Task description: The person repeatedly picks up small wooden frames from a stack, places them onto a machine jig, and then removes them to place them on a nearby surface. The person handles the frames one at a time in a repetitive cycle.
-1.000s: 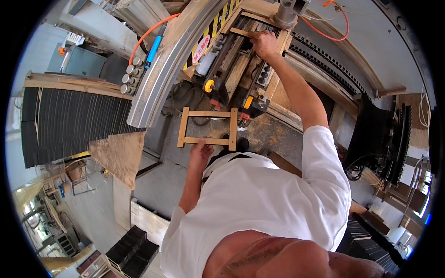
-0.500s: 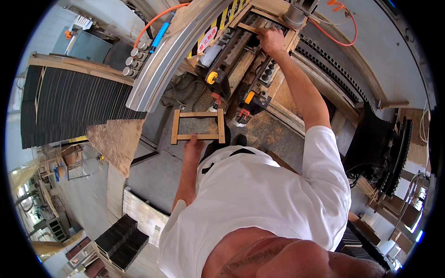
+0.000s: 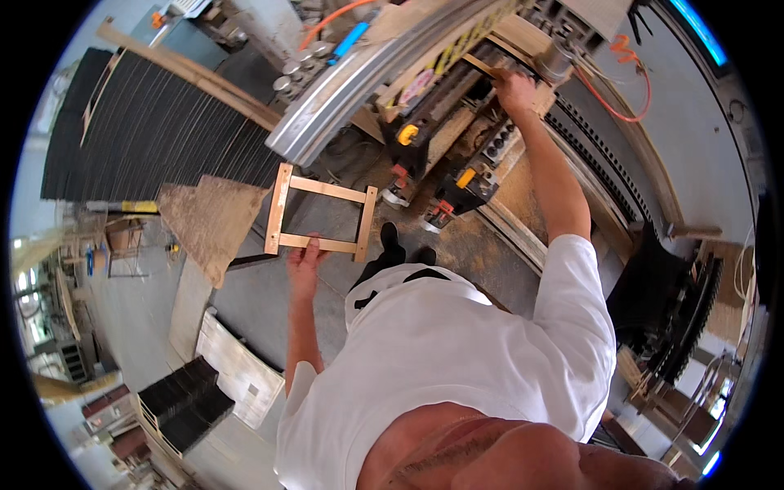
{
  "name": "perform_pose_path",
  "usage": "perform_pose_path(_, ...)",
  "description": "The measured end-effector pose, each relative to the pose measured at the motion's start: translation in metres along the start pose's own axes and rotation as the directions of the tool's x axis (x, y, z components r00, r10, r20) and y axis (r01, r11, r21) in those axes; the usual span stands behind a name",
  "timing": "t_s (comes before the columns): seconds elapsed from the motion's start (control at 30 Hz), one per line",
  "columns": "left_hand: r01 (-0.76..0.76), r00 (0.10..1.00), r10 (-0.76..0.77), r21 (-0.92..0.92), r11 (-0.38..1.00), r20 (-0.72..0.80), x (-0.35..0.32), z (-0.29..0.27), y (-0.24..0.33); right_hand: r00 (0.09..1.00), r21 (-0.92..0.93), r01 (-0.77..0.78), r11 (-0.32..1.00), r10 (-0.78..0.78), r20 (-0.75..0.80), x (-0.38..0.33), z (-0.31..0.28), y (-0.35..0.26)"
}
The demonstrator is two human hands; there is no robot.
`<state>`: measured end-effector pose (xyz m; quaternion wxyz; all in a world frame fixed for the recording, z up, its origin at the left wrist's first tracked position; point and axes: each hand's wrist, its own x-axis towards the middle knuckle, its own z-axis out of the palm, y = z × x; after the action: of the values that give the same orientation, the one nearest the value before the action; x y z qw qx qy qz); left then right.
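Observation:
My left hand (image 3: 305, 261) is closed on the lower rail of a small wooden frame (image 3: 327, 189). The frame has two side bars and two crossbars, with dark dots at the corners, and is held tilted in the air. My right hand (image 3: 516, 92) reaches far forward into a machine (image 3: 457, 189). Its fingers are closed at the end of a light wooden strip (image 3: 478, 64); the fingertips are partly hidden. Whether that strip belongs to a larger piece I cannot tell.
Left of the machine's curved metal beam (image 3: 306, 131) stands a long row of dark panels (image 3: 155, 122). A brown board (image 3: 208, 220) sticks out below it. Black stacked pieces (image 3: 186, 404) stand at lower left. An orange hose (image 3: 645, 98) hangs at the far right. Sawdust covers the floor.
The wooden frame in my left hand has moved left and tilted. My right hand stays at the wooden strip in the machine. The whole view has shifted and turned slightly.

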<state>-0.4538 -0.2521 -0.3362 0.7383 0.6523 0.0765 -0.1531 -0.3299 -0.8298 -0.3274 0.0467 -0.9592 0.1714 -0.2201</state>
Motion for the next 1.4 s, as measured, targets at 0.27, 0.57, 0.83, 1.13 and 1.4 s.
perform_pose_path(0.27,-0.381,0.909,0.408,0.237,0.894,-0.079,-0.035,-0.078,0.151,0.988,0.014,-0.092,0.996,0.090,0.129,0.003,-0.013,-0.004)
perform_pose_path(0.57,-0.708,0.687,0.683,-0.016,0.706,-0.248,0.040,-0.215,0.380,0.936,0.603,0.019,0.798,0.198,-0.291,-0.049,-0.109,-0.156)
perform_pose_path(0.83,-0.616,0.784,0.600,-0.078,0.784,-0.157,0.238,-0.264,0.526,0.962,0.834,-0.101,0.543,0.268,-0.058,-0.176,-0.081,-0.269)
perform_pose_path(1.13,-0.456,0.791,0.573,0.418,0.786,-0.215,0.276,-0.207,0.523,0.827,0.675,-0.527,0.516,0.495,0.267,-0.301,-0.035,-0.272)
perform_pose_path(1.4,-0.805,0.324,0.943,0.546,0.234,0.074,0.192,-0.167,0.513,0.793,0.678,-0.532,0.508,0.579,0.188,-0.339,-0.085,-0.270)
